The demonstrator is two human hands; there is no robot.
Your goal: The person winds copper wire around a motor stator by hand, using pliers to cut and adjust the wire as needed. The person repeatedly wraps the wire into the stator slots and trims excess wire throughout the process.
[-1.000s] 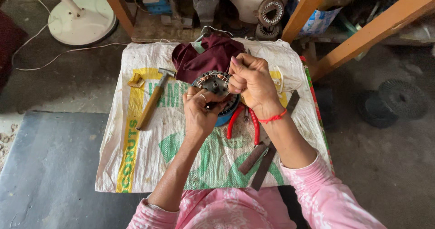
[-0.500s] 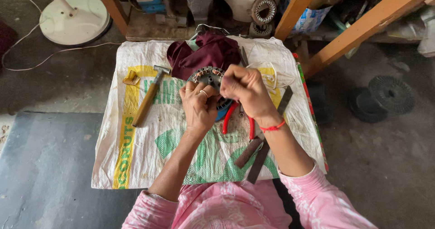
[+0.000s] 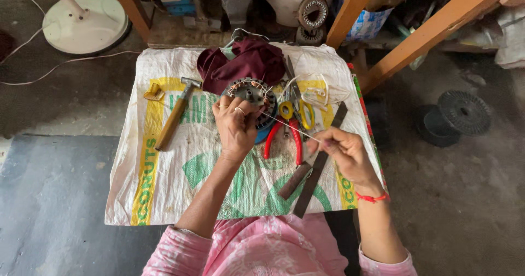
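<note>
A: Starting nearest the body, what do you see?

B: Pink sleeves at the bottom edge, then two bare forearms reaching out over a printed woven sack [image 3: 164, 194] spread flat as a work mat. The right wrist wears a red thread band [image 3: 372, 198].

A: And the right hand?

B: The right hand [image 3: 344, 153] sits low on the right side of the sack, fingertips pinched narrowly on a thin pale string [image 3: 290, 127]. The string runs taut, up and to the left, to the motor stator [image 3: 252, 93].

A: The left hand?

B: The left hand [image 3: 236, 124] is closed over the near edge of the stator, fingers curled on its rim (rings show on two of them). The stator, a round metal ring with copper windings, rests near the middle of the sack on something blue, which I cannot make out.

A: What lies around them?

B: Two dark flat metal bars [image 3: 311, 169] lie crossed just beside the right hand. Between the hands are red-handled pliers [image 3: 292, 142], and just beyond them yellow-handled scissors [image 3: 298, 112]. Left of the stator, a hammer [image 3: 174, 117] with a wooden handle lies aslant.

A: Farther out?

B: A maroon cloth [image 3: 246, 63] is bunched at the sack's far edge, touching the stator. Beyond that, orange wooden legs [image 3: 437, 27], a white round fan base [image 3: 85, 22] at far left on the floor, and dark round spools [image 3: 454, 117] to the right.
</note>
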